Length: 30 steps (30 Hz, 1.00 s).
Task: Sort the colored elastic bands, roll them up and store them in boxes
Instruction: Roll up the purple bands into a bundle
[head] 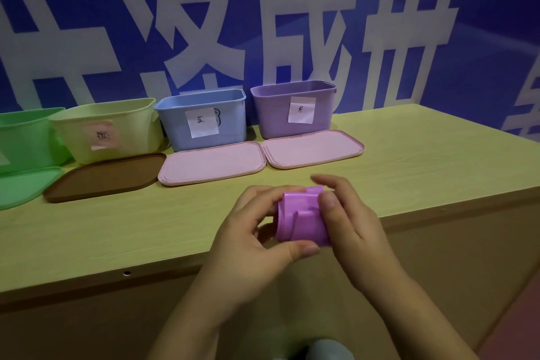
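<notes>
A purple elastic band (301,216), rolled into a thick wad, is held above the front edge of the table between both hands. My left hand (251,231) grips its left side, thumb under the roll's lower edge. My right hand (347,219) grips its right side, thumb pressed on top and fingers curled behind. At the back stand a green box (23,137), a yellow box (111,128), a blue box (204,117) and a purple box (292,105), all open; the last three carry paper labels. What lies inside them is hidden.
Lids lie flat in front of the boxes: a green lid (23,187), a brown lid (105,177) and two pink lids (213,162) (312,147). The wooden table (117,231) ends just under my hands. A blue wall with large white characters stands behind.
</notes>
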### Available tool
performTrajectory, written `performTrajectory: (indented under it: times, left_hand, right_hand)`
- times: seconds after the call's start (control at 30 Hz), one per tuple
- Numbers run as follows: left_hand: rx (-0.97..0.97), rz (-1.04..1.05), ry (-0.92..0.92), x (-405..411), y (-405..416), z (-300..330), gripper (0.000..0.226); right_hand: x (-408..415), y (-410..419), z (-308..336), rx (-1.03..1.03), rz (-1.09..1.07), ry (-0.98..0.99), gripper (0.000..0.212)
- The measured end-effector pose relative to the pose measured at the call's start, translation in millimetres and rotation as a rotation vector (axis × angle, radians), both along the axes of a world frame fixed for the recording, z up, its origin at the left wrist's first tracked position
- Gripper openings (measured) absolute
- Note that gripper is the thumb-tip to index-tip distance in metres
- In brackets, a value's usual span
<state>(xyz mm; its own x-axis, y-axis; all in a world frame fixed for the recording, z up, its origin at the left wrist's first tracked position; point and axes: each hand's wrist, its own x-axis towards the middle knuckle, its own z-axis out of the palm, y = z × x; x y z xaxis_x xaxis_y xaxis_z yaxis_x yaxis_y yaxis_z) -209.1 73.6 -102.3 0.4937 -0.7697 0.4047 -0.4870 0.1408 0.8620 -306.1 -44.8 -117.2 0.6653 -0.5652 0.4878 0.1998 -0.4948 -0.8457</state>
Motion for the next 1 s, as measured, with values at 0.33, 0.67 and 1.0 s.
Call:
performTrajectory:
  times: [0.33, 0.67, 1.0]
  left_hand:
    - [-0.084, -0.012, -0.09, 0, 5, 4, 0.059]
    - [-0.158, 0.137, -0.079, -14, -2, -4, 0.038]
    - [-0.16, 0.186, -0.206, -14, -1, -8, 0.054]
  right_hand:
    - [8, 11, -8, -0.095, -0.099, -0.225, 0.029]
    - [8, 17, -8, -0.215, -0.12, -0.306, 0.03]
    - [8, 24, -6, -0.097, -0.175, -0.417, 0.007]
